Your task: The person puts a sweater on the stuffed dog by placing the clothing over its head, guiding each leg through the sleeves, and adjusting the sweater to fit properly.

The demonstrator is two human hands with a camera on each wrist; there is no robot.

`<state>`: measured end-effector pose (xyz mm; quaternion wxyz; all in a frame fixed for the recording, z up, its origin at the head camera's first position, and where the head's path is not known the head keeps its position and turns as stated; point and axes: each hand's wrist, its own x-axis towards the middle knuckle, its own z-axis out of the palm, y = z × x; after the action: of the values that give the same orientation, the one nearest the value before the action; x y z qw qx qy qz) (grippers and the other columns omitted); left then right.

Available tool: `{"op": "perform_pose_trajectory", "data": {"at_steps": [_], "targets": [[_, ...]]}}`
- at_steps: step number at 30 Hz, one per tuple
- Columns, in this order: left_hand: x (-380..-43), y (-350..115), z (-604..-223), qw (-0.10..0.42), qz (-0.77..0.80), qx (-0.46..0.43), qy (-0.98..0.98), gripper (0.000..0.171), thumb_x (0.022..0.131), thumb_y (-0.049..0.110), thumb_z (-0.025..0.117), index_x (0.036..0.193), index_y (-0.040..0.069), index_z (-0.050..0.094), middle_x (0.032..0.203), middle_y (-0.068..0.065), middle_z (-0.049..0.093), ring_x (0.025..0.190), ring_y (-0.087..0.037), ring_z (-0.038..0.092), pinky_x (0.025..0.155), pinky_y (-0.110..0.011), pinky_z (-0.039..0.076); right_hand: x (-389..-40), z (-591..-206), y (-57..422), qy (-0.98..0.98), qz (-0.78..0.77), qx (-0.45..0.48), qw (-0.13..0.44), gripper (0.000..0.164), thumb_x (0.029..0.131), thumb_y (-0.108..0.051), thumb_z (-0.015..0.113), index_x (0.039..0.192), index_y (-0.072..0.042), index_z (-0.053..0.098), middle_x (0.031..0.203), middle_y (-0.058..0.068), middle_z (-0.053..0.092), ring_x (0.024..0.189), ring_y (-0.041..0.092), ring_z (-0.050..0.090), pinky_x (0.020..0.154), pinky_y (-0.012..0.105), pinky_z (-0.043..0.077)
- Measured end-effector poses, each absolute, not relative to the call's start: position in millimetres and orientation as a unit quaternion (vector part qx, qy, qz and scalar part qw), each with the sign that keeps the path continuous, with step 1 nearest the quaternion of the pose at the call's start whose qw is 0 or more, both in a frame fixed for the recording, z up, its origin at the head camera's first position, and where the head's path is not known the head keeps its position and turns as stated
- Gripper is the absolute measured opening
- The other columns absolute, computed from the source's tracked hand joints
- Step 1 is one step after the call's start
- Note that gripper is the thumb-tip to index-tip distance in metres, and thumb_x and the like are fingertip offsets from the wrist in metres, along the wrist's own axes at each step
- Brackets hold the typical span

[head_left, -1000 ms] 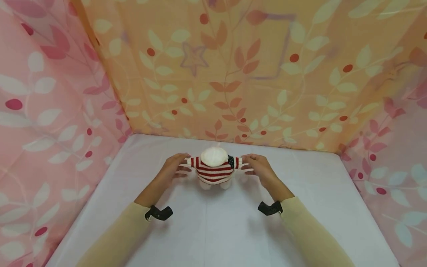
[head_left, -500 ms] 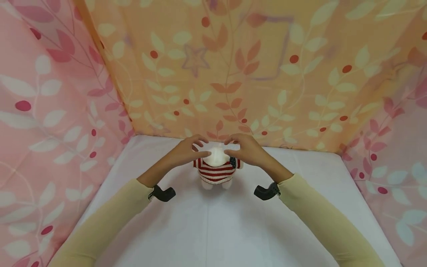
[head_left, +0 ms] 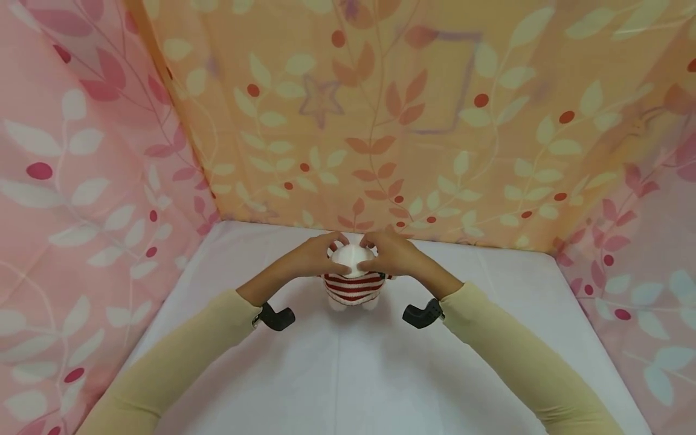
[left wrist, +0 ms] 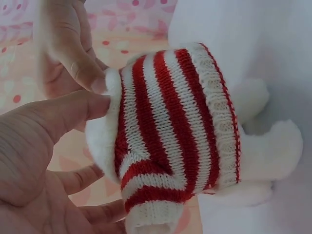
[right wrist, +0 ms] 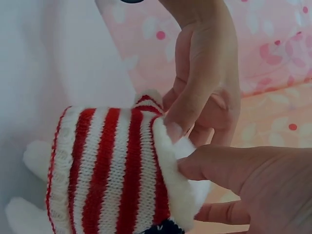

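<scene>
There are two hands, one left hand (head_left: 311,256) and one right hand (head_left: 394,254), with one stuffed toy (head_left: 353,257) between them, dressed in one striped sweater (left wrist: 168,117). Two white feet (left wrist: 274,152) show below the hands. Just behind each hand sits one black wrist piece (head_left: 278,318), two in all, and one cream sleeve (head_left: 185,356), also two. Beneath both hands is one bench (head_left: 337,374); around them stand three patterned cloth walls (head_left: 424,181).
</scene>
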<state>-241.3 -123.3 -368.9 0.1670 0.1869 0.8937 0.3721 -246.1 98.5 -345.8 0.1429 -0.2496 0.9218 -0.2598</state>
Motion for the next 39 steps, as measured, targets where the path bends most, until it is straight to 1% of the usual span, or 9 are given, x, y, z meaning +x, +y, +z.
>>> {"op": "perform_pose_trajectory", "data": {"at_steps": [6, 12, 16, 19, 21, 25, 28, 33, 39], "targets": [[-242, -120, -372, 0.168, 0.329, 0.218, 0.903, 0.059, 0.085, 0.034, 0.082, 0.133, 0.015, 0.054, 0.12, -0.014, 0.064, 0.099, -0.025, 0.063, 0.078, -0.036, 0.055, -246, -348, 97, 0.921, -0.25, -0.249, 0.166, 0.046, 0.089, -0.028, 0.077, 0.126, -0.005, 0.062, 0.124, 0.018, 0.063, 0.08, 0.024, 0.066, 0.052, 0.031, 0.055], [-240, -121, -377, 0.209, 0.311, 0.227, 0.899, 0.066, 0.088, 0.041, 0.076, 0.142, 0.016, 0.047, 0.125, -0.011, 0.063, 0.103, -0.024, 0.063, 0.083, -0.038, 0.054, -246, -355, 100, 0.913, -0.237, -0.264, 0.202, 0.055, 0.09, -0.033, 0.075, 0.134, -0.007, 0.056, 0.122, 0.013, 0.064, 0.102, 0.025, 0.063, 0.083, 0.039, 0.057], [-239, -121, -381, 0.232, 0.319, 0.233, 0.889, 0.067, 0.089, 0.039, 0.075, 0.143, 0.014, 0.043, 0.126, -0.011, 0.062, 0.098, -0.023, 0.063, 0.08, -0.037, 0.054, -246, -363, 101, 0.901, -0.256, -0.269, 0.224, 0.058, 0.09, -0.034, 0.074, 0.138, -0.007, 0.054, 0.127, 0.011, 0.063, 0.109, 0.026, 0.061, 0.092, 0.044, 0.054], [-239, -121, -385, 0.24, 0.333, 0.231, 0.882, 0.067, 0.09, 0.036, 0.075, 0.143, 0.013, 0.041, 0.126, -0.012, 0.061, 0.095, -0.023, 0.064, 0.078, -0.035, 0.055, -245, -368, 103, 0.896, -0.274, -0.26, 0.232, 0.06, 0.09, -0.034, 0.075, 0.139, -0.008, 0.053, 0.128, 0.011, 0.062, 0.109, 0.026, 0.061, 0.088, 0.043, 0.055], [-239, -119, -388, 0.244, 0.358, 0.224, 0.873, 0.068, 0.089, 0.032, 0.076, 0.142, 0.011, 0.039, 0.128, -0.015, 0.059, 0.099, -0.025, 0.064, 0.078, -0.037, 0.056, -244, -370, 104, 0.892, -0.295, -0.246, 0.24, 0.06, 0.09, -0.032, 0.075, 0.14, -0.009, 0.052, 0.128, 0.012, 0.062, 0.106, 0.028, 0.061, 0.081, 0.044, 0.058], [-236, -117, -395, 0.252, 0.413, 0.178, 0.857, 0.069, 0.087, 0.027, 0.078, 0.142, 0.012, 0.039, 0.135, -0.015, 0.053, 0.109, -0.029, 0.058, 0.074, -0.044, 0.058, -242, -375, 104, 0.88, -0.342, -0.215, 0.251, 0.06, 0.088, -0.025, 0.076, 0.141, -0.009, 0.051, 0.13, 0.015, 0.06, 0.106, 0.031, 0.061, 0.068, 0.044, 0.06], [-234, -115, -401, 0.259, 0.452, 0.138, 0.843, 0.07, 0.086, 0.023, 0.079, 0.143, 0.015, 0.038, 0.136, -0.015, 0.049, 0.106, -0.032, 0.06, 0.067, -0.048, 0.06, -240, -379, 103, 0.879, -0.358, -0.208, 0.235, 0.059, 0.086, -0.02, 0.077, 0.138, -0.007, 0.052, 0.128, 0.015, 0.061, 0.108, 0.03, 0.06, 0.073, 0.042, 0.059], [-230, -114, -406, 0.247, 0.508, 0.113, 0.817, 0.073, 0.084, 0.011, 0.079, 0.145, 0.014, 0.038, 0.131, -0.02, 0.052, 0.102, -0.031, 0.063, 0.07, -0.045, 0.061, -236, -387, 101, 0.881, -0.384, -0.195, 0.198, 0.056, 0.082, -0.012, 0.074, 0.133, -0.005, 0.055, 0.122, 0.014, 0.064, 0.106, 0.029, 0.061, 0.086, 0.044, 0.055], [-225, -115, -413, 0.229, 0.535, 0.108, 0.806, 0.072, 0.083, 0.004, 0.076, 0.146, 0.013, 0.041, 0.126, -0.022, 0.055, 0.107, -0.031, 0.061, 0.075, -0.04, 0.06, -233, -401, 102, 0.867, -0.44, -0.157, 0.172, 0.05, 0.082, -0.007, 0.065, 0.132, -0.01, 0.06, 0.118, 0.016, 0.064, 0.102, 0.03, 0.06, 0.079, 0.042, 0.056]]}}
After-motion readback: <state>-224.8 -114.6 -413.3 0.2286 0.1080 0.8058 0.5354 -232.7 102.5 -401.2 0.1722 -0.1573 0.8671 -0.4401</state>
